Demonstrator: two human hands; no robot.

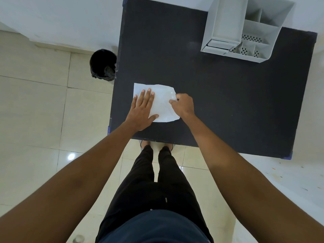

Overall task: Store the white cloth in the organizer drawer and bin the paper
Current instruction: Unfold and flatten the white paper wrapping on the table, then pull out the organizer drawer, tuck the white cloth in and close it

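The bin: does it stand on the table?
No, the bin stands on the tiled floor beside the left edge of the black table.

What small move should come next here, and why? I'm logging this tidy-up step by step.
Probably lift the right edge of the white cloth and fold it over toward the left hand. The left hand lies flat, pinning the cloth to the black table, while the right hand pinches that edge. The organizer sits at the far right corner, so a compact cloth should store easier.

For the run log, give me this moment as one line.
left hand: flat on cloth | right hand: pinching cloth's right edge | cloth: on table | organizer: far right | bin: floor, left
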